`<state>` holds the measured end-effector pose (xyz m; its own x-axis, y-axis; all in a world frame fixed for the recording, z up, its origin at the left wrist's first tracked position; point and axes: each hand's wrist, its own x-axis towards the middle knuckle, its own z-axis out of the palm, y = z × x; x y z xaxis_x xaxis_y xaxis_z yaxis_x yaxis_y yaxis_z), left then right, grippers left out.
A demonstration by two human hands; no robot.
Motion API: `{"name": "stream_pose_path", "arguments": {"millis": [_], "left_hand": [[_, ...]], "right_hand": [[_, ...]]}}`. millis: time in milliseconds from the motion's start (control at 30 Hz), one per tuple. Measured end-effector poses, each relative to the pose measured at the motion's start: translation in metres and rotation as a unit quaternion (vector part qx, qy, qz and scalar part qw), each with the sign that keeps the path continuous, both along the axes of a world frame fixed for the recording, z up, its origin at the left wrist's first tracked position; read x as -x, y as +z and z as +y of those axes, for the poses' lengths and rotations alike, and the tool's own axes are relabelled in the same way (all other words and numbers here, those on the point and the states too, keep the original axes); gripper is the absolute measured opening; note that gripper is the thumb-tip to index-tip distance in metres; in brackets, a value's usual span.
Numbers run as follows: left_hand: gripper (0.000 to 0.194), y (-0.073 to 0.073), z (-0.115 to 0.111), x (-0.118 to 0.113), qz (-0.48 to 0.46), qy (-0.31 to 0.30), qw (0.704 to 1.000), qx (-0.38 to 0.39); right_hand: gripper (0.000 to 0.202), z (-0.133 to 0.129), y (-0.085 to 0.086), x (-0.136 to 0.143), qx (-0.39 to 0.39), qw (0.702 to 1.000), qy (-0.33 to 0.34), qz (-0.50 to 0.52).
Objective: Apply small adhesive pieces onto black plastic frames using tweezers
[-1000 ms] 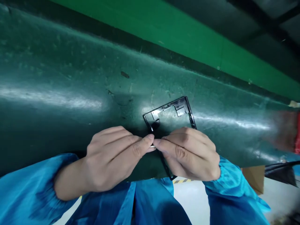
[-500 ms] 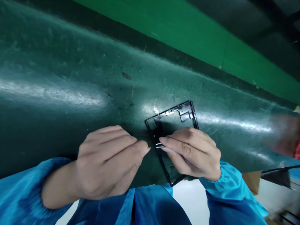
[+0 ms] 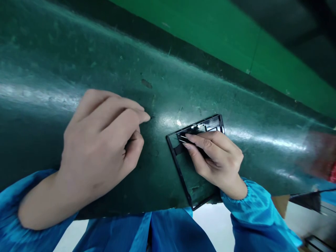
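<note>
My right hand [image 3: 216, 157] is closed on slim metal tweezers [image 3: 182, 138], whose two bright tips stick out past the thumb and forefinger. The tips are over the upper left part of a black rectangular plastic frame [image 3: 181, 173]. This frame lies tilted on the green tabletop, its lower end at the near edge; my right hand covers part of its middle and right side. Farther left, my left hand [image 3: 102, 140] hovers apart from the frame. Its forefinger points forward, the thumb is away from it, and nothing shows between them.
The worn green tabletop [image 3: 126, 70] has a dark mark [image 3: 146, 83] beyond the hands. A bright green panel [image 3: 210, 35] runs along the back. Something red [image 3: 333, 173] sits at the far right, with a brown cardboard piece [image 3: 280, 204] below the edge.
My left hand has moved up and left, away from the frame, its thumb and forefinger parting from a pinch. The tweezers in my right hand have moved farther up over the frame.
</note>
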<state>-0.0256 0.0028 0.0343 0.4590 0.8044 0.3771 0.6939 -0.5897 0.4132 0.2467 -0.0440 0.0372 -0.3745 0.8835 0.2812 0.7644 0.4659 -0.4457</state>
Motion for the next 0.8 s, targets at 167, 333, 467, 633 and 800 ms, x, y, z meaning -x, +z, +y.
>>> {"name": "stream_pose_path", "arguments": {"millis": [167,333,467,633,800], "left_hand": [[0.019,0.003,-0.005,0.002,-0.032,-0.041,0.999,-0.009],[0.027,0.007,-0.004,0.015,-0.018,-0.012,0.999,0.046],[0.019,0.003,-0.008,0.010,-0.045,0.026,0.998,0.039],[0.030,0.002,-0.013,0.002,0.016,0.000,0.998,0.062],[0.007,0.008,-0.020,0.003,-0.049,-0.011,0.991,0.126]], "right_hand": [[0.030,0.000,-0.001,0.000,0.008,1.000,0.003,0.007],[0.029,0.000,-0.001,0.001,0.011,1.000,0.003,0.013],[0.028,-0.002,0.000,0.002,0.012,1.000,-0.006,0.017],[0.031,-0.006,0.001,0.003,0.011,1.000,-0.027,-0.001],[0.029,-0.008,0.003,0.003,0.016,0.999,-0.037,-0.022]]}}
